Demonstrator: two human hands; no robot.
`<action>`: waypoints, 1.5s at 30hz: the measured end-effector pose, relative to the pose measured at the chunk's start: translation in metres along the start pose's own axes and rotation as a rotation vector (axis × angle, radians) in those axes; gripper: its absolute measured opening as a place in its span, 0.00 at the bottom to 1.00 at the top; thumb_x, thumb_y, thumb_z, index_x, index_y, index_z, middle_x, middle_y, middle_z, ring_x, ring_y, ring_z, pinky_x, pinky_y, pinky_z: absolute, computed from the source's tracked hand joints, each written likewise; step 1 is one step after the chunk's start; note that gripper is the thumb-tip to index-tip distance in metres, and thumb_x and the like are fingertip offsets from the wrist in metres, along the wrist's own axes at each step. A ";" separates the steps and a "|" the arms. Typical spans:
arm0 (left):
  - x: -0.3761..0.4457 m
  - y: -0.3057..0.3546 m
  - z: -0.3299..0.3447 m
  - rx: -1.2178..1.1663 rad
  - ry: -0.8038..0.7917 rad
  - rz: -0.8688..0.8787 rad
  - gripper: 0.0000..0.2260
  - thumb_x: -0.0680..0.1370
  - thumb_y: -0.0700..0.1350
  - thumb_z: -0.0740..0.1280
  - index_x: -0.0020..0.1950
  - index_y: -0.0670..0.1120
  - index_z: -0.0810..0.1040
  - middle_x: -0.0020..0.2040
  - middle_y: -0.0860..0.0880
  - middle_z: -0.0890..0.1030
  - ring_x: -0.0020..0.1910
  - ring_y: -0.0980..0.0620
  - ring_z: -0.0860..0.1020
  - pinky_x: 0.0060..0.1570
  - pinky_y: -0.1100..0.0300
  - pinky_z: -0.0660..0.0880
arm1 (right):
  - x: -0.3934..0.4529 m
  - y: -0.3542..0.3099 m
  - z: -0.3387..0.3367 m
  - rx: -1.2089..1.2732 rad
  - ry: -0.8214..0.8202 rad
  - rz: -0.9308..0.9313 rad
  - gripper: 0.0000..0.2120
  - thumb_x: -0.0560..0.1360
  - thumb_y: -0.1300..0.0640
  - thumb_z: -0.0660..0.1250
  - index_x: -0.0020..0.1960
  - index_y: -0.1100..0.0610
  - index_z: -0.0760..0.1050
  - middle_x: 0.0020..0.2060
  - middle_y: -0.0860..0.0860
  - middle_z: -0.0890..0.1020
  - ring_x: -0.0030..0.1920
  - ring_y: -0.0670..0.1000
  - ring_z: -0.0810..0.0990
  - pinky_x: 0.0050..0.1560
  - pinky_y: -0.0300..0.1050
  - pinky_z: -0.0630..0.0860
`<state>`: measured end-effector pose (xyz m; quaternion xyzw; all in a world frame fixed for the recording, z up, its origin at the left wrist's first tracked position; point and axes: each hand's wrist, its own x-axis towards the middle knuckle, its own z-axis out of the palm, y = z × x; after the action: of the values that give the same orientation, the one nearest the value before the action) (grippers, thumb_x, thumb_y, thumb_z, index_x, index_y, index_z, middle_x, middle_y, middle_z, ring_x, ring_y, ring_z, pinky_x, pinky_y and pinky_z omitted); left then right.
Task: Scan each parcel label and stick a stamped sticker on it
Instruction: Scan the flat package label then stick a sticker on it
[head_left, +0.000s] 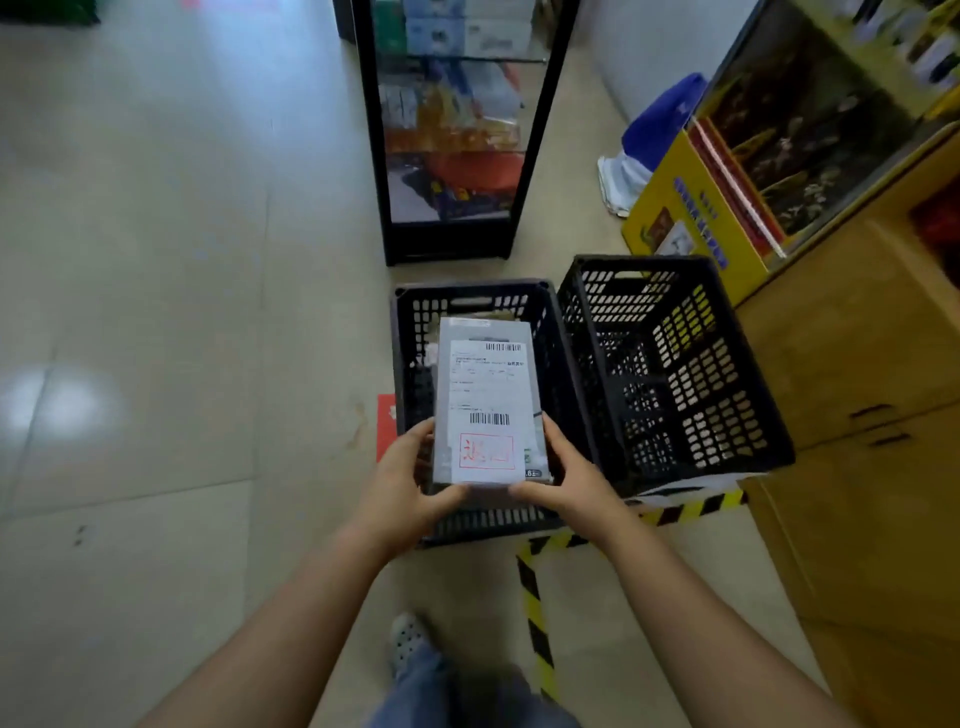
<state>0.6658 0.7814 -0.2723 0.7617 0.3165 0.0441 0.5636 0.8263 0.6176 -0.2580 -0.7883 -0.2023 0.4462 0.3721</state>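
Note:
A grey box parcel (485, 332) is held flat over the left black crate (408, 332). Its white shipping label (488, 384) faces up, with barcodes at the top and lower down. A white sticker with a red stamp (487, 453) sits at the label's near end. My left hand (408, 480) grips the parcel's near left corner, thumb under the near edge. My right hand (563, 475) grips the near right corner the same way. Other parcels lie in the crate beneath, mostly hidden.
A second black crate (727, 364) stands to the right, with nothing visible inside. A black-framed glass cabinet (452, 130) stands behind the crates. A yellow carton (691, 208) and wooden counter (857, 364) are at right. Yellow-black tape (535, 613) marks the floor.

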 end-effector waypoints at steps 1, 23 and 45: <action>0.005 -0.011 0.009 -0.013 -0.015 -0.038 0.32 0.70 0.47 0.77 0.68 0.61 0.66 0.55 0.61 0.77 0.50 0.63 0.79 0.49 0.61 0.80 | 0.009 0.010 0.001 0.006 -0.018 0.036 0.47 0.71 0.54 0.76 0.79 0.37 0.49 0.70 0.43 0.73 0.60 0.44 0.75 0.52 0.38 0.76; 0.101 -0.151 0.117 0.214 -0.006 -0.517 0.31 0.70 0.45 0.75 0.70 0.53 0.67 0.59 0.55 0.80 0.53 0.54 0.78 0.50 0.57 0.76 | 0.185 0.158 0.025 -0.157 -0.330 0.177 0.56 0.68 0.59 0.78 0.79 0.41 0.41 0.59 0.39 0.73 0.50 0.33 0.75 0.47 0.26 0.71; 0.167 -0.245 0.152 0.441 -0.032 -0.793 0.30 0.74 0.38 0.68 0.71 0.56 0.60 0.54 0.47 0.77 0.48 0.46 0.76 0.44 0.52 0.76 | 0.265 0.226 0.101 -0.393 -0.281 0.234 0.57 0.68 0.59 0.77 0.79 0.41 0.39 0.71 0.53 0.66 0.67 0.54 0.71 0.64 0.51 0.73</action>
<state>0.7571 0.7840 -0.5924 0.6842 0.5768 -0.2554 0.3660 0.8747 0.6857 -0.6107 -0.7938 -0.2423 0.5434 0.1258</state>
